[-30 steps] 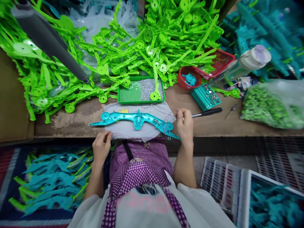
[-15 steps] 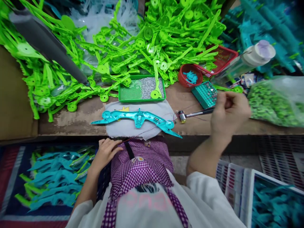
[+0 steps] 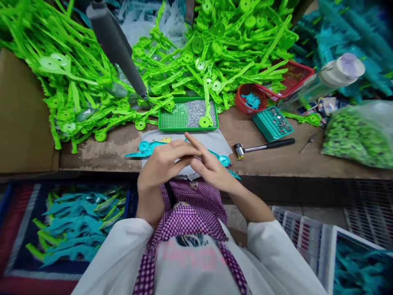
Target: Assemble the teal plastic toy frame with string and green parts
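the left hand [image 3: 172, 159] and the right hand [image 3: 211, 168] met over one translucent teal, bow-shaped plastic part [image 3: 149, 148], which lay on a pale grey cloth [image 3: 223, 142] at the bench edge. their fingers were bent and touching one another; whether they pinched anything thin between them could not be told.

by my judgement, work on this part was unfinished: it lay under the hands, apart from the loose batch of teal and lime-green plastic parts [image 3: 76, 223] down on the left. how much was left on it was hidden by the fingers.

counted, there were one hammer with a black handle and metal head [image 3: 264, 146], one hanging dark-grey powered screwdriver [image 3: 118, 47], one green perforated plastic tray [image 3: 173, 117] partly filled with small metal bits, one round red plastic bowl [image 3: 243, 107] and one clear bag of small green pieces [image 3: 353, 137]. the heaped lime-green plastic arms [image 3: 187, 57] were too many to count.
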Demonstrator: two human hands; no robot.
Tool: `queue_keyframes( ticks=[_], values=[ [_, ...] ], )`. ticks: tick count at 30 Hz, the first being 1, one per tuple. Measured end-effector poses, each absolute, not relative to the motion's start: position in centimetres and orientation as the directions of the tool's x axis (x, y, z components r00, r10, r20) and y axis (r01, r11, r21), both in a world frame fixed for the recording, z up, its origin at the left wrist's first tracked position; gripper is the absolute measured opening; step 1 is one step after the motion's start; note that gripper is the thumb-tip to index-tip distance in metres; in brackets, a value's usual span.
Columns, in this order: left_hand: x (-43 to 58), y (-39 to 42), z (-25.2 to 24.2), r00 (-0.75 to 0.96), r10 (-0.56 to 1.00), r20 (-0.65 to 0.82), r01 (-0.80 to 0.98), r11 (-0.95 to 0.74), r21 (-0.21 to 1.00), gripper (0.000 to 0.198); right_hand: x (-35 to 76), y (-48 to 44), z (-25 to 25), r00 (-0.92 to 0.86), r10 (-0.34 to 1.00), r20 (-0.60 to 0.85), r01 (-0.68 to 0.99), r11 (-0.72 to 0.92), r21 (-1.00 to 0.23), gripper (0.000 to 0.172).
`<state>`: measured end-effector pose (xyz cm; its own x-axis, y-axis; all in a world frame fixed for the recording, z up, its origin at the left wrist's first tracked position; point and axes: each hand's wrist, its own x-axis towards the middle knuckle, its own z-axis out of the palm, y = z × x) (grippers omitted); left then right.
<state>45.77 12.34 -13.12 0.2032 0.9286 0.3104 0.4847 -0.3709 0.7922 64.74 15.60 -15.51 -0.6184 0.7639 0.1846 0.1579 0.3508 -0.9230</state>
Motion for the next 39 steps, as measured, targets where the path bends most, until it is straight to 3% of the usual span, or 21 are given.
queue_keyframes(
  ticks=[4,7,10,13,16,18,23,27,32,35,39],
  values=[
    [46.3,13.7,-12.8,0.013,0.952,0.306,0.367,-0.289,0.884,0.014,64.8,16.3,-15.6,-0.639,0.769,0.005,0.089,0.08,-0.993,0.045],
    [45.3,13.4,-16.0,0.018,0.985,0.169,0.234,-0.169,0.957,0.021,66.9,16.6,-16.7,-0.581,0.814,-0.02,0.23,0.14,-0.963,0.029],
    [44.6,12.6,-20.4,0.023,0.998,-0.066,0.028,0.065,0.997,0.026,67.5,17.1,-19.5,-0.529,0.848,-0.024,0.384,0.214,-0.898,0.027],
    [43.8,11.1,-23.9,-0.041,0.951,-0.306,-0.151,0.297,0.943,0.047,67.1,17.9,-22.8,-0.388,0.922,-0.007,0.481,0.196,-0.854,0.026],
    [42.9,9.9,-25.5,-0.095,0.846,-0.525,-0.3,0.479,0.825,0.039,66.9,18.5,-24.8,-0.329,0.944,-0.001,0.537,0.186,-0.823,0.021],
    [42.8,9.8,-25.5,-0.11,0.79,-0.603,-0.411,0.516,0.752,0.032,66.9,18.6,-25.3,-0.333,0.943,-0.007,0.554,0.19,-0.81,0.018],
    [43.5,12.0,-25.1,-0.101,0.76,-0.642,-0.559,0.491,0.669,0.018,67.2,18.7,-25.3,-0.367,0.93,-0.02,0.56,0.203,-0.803,0.017],
    [44.1,13.9,-25.8,-0.081,0.784,-0.615,-0.503,0.5,0.705,0.022,67.5,18.9,-25.0,-0.389,0.921,0.008,0.545,0.237,-0.804,0.024],
    [45.9,14.3,-25.5,-0.163,0.831,-0.532,-0.55,0.371,0.748,0.023,67.5,18.6,-24.5,-0.421,0.901,0.099,0.525,0.332,-0.784,0.025],
    [46.9,13.7,-24.5,-0.181,0.834,-0.521,-0.624,0.312,0.716,0.037,67.1,17.8,-24.5,-0.412,0.885,0.216,0.573,0.436,-0.694,0.023],
    [47.2,13.1,-24.0,-0.194,0.83,-0.524,-0.689,0.265,0.675,0.056,66.1,16.4,-24.3,-0.44,0.787,0.433,0.645,0.612,-0.457,0.024]
  ],
)
